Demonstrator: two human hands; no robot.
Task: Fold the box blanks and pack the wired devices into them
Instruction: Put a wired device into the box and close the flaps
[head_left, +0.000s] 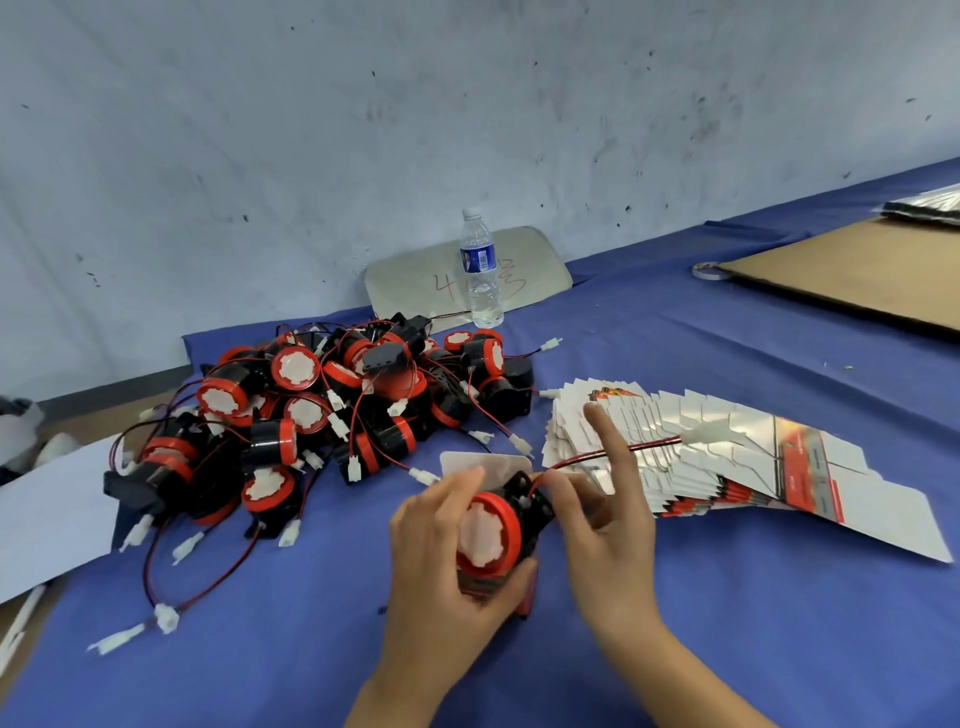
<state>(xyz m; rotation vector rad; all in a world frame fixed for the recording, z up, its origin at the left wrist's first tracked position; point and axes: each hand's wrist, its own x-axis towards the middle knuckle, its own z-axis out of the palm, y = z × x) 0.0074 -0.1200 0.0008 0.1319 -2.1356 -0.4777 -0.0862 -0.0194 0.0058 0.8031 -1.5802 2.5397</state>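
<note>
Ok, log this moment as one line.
left hand: grips device in box | right hand: pinches its wire | pile waiting

A single head-worn wide-angle camera looks forward and steeply down, close above the left hand (441, 540) and right hand (608, 519). Beyond the fingertips it faces the blue-covered table (675, 649) and grey wall (467, 130). The frame is tilted, the table's far edge rising rightward.

Packing workshop: heaped devices (332, 415), box blanks (727, 457)
</note>
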